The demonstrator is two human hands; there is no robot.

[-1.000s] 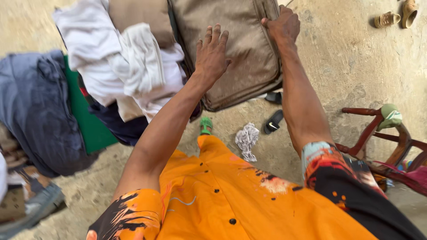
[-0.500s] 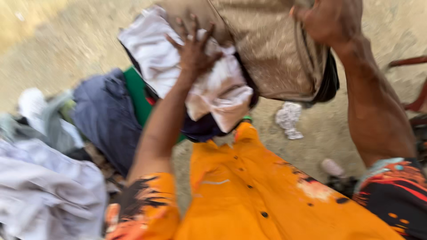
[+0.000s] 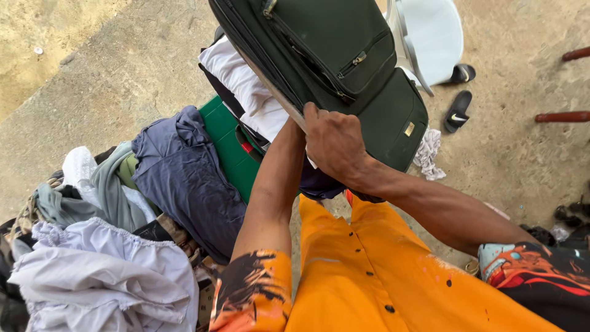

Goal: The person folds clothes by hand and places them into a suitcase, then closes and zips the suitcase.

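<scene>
A dark green soft suitcase lies partly open on the ground, with its lid tilted down over folded white clothes packed inside. My right hand grips the near edge of the lid. My left forearm reaches under that edge, and its hand is hidden between the lid and the clothes. The bright green inner side of the suitcase base shows below the white clothes. I am wearing an orange buttoned shirt.
Loose clothes are heaped at the left: a navy garment, grey-green pieces and a white gathered one. A white plastic chair, black sandals, a crumpled white cloth and red wooden legs stand on the concrete at the right.
The lid, earlier open with its tan lining showing, has swung down over the clothes. My left hand, which pressed on the white clothes, is now hidden under it.
</scene>
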